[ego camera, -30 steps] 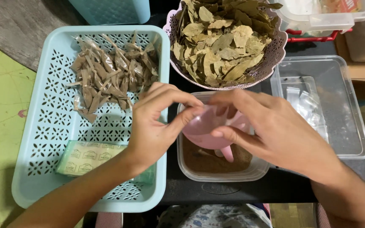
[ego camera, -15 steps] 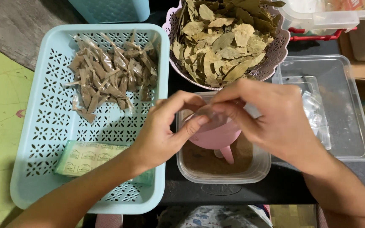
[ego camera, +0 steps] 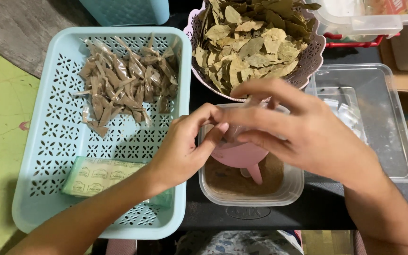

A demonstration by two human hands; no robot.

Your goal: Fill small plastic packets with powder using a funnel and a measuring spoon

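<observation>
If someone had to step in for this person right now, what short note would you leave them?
Left hand: fingertips pinched at the rim of the pink funnel, seemingly on something small and clear; I cannot tell exactly what.
Right hand: fingers meet the left ones over the same spot.
The funnel sits in a clear tub of brown powder.
Done: a heap of filled small packets lies in the light blue basket, beside a flat green pack.
Left: plenty of powder in the tub; a bowl of dried leaves stands behind it.
</observation>
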